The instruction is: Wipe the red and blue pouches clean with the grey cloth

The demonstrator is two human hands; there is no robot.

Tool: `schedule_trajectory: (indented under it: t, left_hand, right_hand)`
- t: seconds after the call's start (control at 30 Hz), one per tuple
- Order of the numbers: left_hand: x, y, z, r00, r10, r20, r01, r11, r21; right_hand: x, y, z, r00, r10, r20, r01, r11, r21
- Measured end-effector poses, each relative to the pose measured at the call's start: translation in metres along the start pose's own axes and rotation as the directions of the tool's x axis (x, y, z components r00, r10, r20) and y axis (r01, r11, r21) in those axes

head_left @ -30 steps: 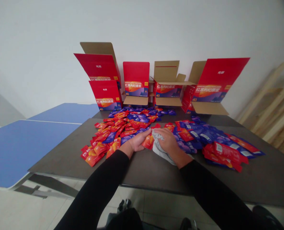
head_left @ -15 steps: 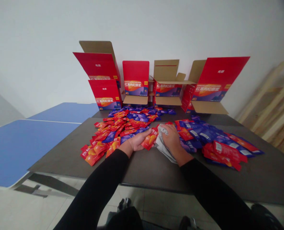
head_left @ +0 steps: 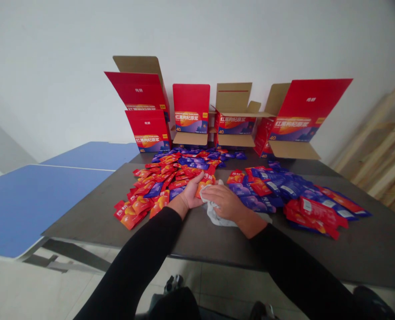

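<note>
My left hand point(head_left: 191, 194) grips a red-orange sachet point(head_left: 208, 178) by its left side, above the front middle of the dark table. A pale grey cloth point(head_left: 213, 212) is bunched in my right hand point(head_left: 224, 202), which presses it against the sachet's lower part. The cloth's loose end hangs down to the tabletop. Left of and behind my hands spreads a heap of red and purple sachets point(head_left: 164, 173). On the right lies a second pile of purple and red sachets point(head_left: 284, 189), some with white labels facing up.
Along the wall stand red cartons with open flaps: a stacked pair at left point(head_left: 149, 133), two in the middle point(head_left: 191, 111) point(head_left: 235, 124), and one at right point(head_left: 293, 129). A blue table point(head_left: 50, 195) adjoins on the left. Wooden slats point(head_left: 380, 146) lean at far right.
My right hand and the cloth have shifted left and down, from the sachet's upper right to its lower part. The sachet now stands more upright in my left hand.
</note>
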State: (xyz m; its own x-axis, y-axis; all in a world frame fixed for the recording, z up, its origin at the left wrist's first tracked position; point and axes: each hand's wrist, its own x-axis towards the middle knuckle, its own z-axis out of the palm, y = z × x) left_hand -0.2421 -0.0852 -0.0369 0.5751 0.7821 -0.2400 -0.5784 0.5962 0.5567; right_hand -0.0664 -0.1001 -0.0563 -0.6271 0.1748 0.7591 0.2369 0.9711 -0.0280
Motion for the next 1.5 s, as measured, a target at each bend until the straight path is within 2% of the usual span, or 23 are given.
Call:
schedule_trajectory:
  t: [0.13, 0.27, 0.47, 0.7, 0.93, 1.17, 1.37, 1.5]
  left_hand:
    - [0.002, -0.004, 0.000, 0.998, -0.057, 0.008, 0.057, 0.998, 0.014]
    - [0.000, -0.006, 0.003, 0.996, -0.077, 0.036, 0.076, 0.997, 0.025]
    - [-0.002, -0.007, 0.002, 0.999, -0.031, 0.032, 0.029, 0.998, 0.059]
    - [-0.001, -0.008, 0.001, 0.995, -0.059, 0.079, 0.056, 0.998, 0.042]
    - [-0.004, -0.010, 0.009, 0.995, -0.076, 0.060, 0.073, 0.996, 0.047]
    - [-0.004, -0.012, 0.010, 0.995, -0.070, 0.074, 0.063, 0.995, 0.083]
    - [-0.001, -0.014, 0.005, 0.995, -0.054, 0.087, 0.041, 0.990, 0.135]
    - [0.000, -0.014, 0.000, 0.997, -0.074, 0.035, 0.061, 0.957, 0.285]
  right_hand:
    - [0.003, -0.006, 0.004, 0.992, -0.073, 0.103, 0.074, 0.997, 0.000]
    - [0.005, -0.009, 0.005, 0.994, -0.057, 0.097, 0.062, 0.997, -0.052]
    - [0.004, -0.007, 0.006, 0.995, 0.077, 0.060, -0.072, 0.995, -0.075]
    - [0.003, -0.002, 0.003, 0.980, 0.198, 0.032, -0.194, 0.975, -0.109]
    - [0.001, 0.002, 0.002, 0.954, 0.296, -0.037, -0.298, 0.942, -0.154]
    - [-0.002, 0.012, 0.002, 0.943, 0.309, -0.121, -0.325, 0.932, -0.162]
    - [-0.004, 0.019, 0.000, 0.900, 0.406, -0.158, -0.427, 0.894, -0.136]
    - [-0.004, 0.021, -0.002, 0.870, 0.461, -0.174, -0.486, 0.862, -0.144]
